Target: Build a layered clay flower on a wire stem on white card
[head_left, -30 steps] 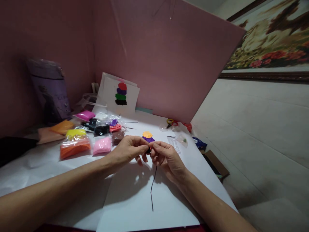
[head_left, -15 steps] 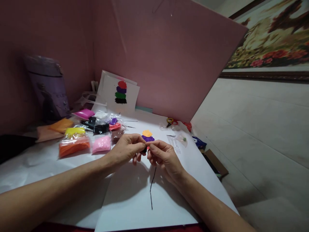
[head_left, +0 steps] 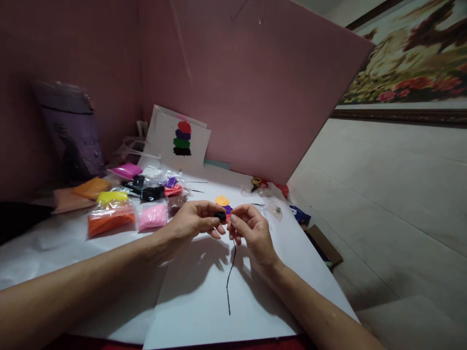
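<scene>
A small lump of black modelling clay (head_left: 220,215) is pinched between the thumb and fingers of my left hand (head_left: 193,219). Close beside it, the thumb and forefinger of my right hand (head_left: 253,234) press together; whatever is between them is too small to make out. Below the hands a thin, slightly bent black strand (head_left: 228,282) lies on the white paper (head_left: 189,311). Behind the fingers are textured clay patches: an orange one (head_left: 222,200) on top, with purple and red ones partly hidden by my hands.
Several bags of coloured clay, including a pink bag (head_left: 153,217) and an orange bag (head_left: 111,221), lie at the left. A card with stacked clay patches (head_left: 197,146) leans at the back. Scissors (head_left: 256,183) lie at back right; a purple bag (head_left: 73,131) stands far left.
My hands have parted slightly, the right one moving a little to the right. The black clay lump in my left hand now shows more fully.
</scene>
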Demonstrator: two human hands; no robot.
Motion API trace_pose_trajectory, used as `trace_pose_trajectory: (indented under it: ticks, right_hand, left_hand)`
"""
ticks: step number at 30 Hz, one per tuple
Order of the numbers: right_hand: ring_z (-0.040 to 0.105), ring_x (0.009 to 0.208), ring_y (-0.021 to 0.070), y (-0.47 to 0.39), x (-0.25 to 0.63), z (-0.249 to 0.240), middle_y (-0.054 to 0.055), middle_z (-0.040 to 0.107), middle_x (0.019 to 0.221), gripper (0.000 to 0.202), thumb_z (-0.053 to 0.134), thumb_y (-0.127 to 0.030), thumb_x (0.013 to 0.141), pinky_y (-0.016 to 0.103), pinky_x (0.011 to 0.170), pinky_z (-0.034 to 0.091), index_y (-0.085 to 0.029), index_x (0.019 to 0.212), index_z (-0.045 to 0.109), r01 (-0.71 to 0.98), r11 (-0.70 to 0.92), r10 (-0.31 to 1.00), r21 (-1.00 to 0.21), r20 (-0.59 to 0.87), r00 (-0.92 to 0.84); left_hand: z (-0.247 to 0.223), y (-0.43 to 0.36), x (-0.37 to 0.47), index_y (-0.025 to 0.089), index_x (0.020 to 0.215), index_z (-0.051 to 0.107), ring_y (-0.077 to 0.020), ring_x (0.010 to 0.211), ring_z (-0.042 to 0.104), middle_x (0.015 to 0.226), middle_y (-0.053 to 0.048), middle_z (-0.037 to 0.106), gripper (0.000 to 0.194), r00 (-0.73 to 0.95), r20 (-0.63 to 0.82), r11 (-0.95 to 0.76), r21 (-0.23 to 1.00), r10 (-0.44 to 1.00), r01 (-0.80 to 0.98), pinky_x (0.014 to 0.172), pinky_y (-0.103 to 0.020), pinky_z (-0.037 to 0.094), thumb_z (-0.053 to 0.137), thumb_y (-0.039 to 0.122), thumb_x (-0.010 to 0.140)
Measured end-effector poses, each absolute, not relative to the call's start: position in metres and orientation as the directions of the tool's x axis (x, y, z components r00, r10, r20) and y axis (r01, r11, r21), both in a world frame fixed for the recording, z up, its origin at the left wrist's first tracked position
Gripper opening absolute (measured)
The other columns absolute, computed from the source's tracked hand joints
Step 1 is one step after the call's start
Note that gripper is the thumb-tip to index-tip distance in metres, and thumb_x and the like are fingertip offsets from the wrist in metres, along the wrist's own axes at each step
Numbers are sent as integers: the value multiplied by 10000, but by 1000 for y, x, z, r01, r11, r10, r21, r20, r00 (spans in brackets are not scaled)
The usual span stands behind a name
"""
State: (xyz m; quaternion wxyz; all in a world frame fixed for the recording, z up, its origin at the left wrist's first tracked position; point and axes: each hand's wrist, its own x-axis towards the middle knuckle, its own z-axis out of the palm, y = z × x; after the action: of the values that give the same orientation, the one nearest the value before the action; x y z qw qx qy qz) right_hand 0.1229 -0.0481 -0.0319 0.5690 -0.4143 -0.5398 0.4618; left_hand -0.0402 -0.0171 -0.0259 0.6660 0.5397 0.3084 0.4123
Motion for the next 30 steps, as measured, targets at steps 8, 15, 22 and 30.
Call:
trace_pose_trajectory:
  ticks: [8,15,22,30]
  right_hand:
    - [480,480,93,-48,122,-34,-65,539,572,200,679,-310,765,219,457,373,-209,825,517,42,286,958,-957,284,-33]
    - [490,490,94,-48,122,-35,-48,559,598,176,665,-317,773,218,444,375,-199,815,542,10,252,965,-968,251,-78]
    - [522,532,105,-48,121,-34,-28,577,623,155,677,-305,771,233,475,427,-185,774,579,4,283,958,-959,282,-59]
    - [479,443,76,-44,124,-34,-35,586,581,287,740,-414,729,181,379,297,-176,820,606,-145,114,986,-983,130,-105]
  left_hand:
    - [-27,-19,-35,97,815,639,-148,569,647,633,-33,675,255,449,88,10,977,889,-212,545,-277,527,771,224,637]
    - [-22,-21,-35,91,814,638,-146,550,653,608,-30,676,221,423,72,7,983,903,-183,543,-270,541,740,194,647]
    - [-25,-18,-35,96,798,652,-139,526,644,584,-32,674,183,429,121,-49,984,895,-173,510,-252,530,731,191,663]
    - [-28,-15,-37,89,860,656,-139,566,653,640,-36,677,218,435,136,-53,979,890,-198,521,-246,544,724,218,699]
